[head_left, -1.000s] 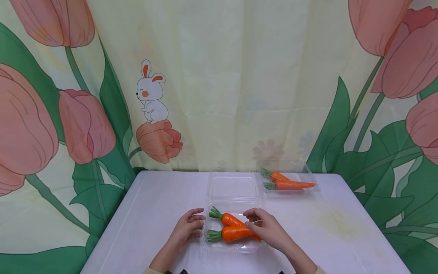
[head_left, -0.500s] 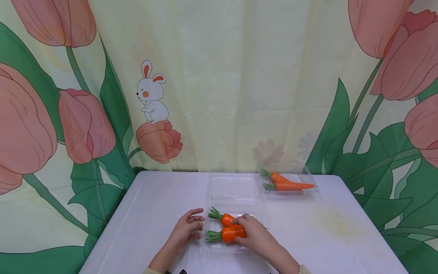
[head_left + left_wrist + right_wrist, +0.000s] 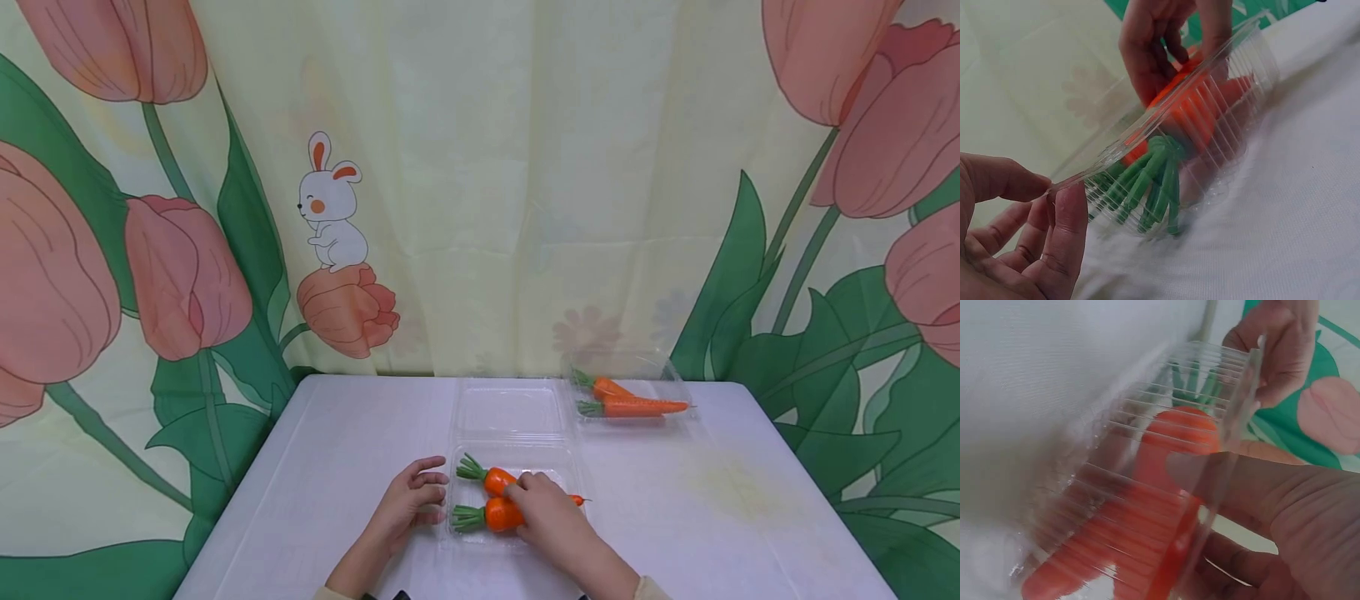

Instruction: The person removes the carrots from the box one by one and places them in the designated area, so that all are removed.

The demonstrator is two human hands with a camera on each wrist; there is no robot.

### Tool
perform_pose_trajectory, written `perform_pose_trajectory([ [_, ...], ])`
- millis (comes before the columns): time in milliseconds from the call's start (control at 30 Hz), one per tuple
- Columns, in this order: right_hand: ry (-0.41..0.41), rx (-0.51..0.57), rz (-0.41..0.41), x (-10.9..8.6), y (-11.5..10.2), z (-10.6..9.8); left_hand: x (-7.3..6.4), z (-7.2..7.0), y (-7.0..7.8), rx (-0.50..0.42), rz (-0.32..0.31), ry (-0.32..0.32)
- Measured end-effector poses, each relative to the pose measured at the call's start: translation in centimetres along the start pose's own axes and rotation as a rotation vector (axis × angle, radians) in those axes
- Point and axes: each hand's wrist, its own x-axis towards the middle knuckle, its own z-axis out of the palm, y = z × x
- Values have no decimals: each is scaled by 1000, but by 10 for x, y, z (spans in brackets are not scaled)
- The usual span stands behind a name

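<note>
In the head view, two orange carrots with green tops lie crossed in the near half of an open clear plastic clamshell box (image 3: 517, 544). My right hand (image 3: 553, 518) reaches into the box and grips the front carrot (image 3: 500, 514) around its middle, with the thumb on its near side in the right wrist view. That hand partly hides the rear carrot (image 3: 497, 480); a slim orange tip (image 3: 577, 500) shows beyond its knuckles. At the box's left side, my left hand (image 3: 1029, 231) pinches the rim between thumb and fingers in the left wrist view.
The box's lid (image 3: 510, 410) lies folded back behind it. At the table's back right, a second clear container (image 3: 678, 375) holds two more carrots (image 3: 637, 406). A white cloth covers the table (image 3: 360, 417), and a tulip-print curtain (image 3: 480, 208) hangs behind it.
My right hand has come down from above the box's right side and moved left onto the front carrot, taking hold of it. The left hand has stayed at the rim.
</note>
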Motion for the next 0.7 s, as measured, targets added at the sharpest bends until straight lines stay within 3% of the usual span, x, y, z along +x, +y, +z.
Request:
perform_pose_trajectory([
  [200,23,-71,-14,1,0,7,0,1,0,7,3,2],
  [700,25,-85,-53,0,1,6,0,-1,-1,8,10,-3],
])
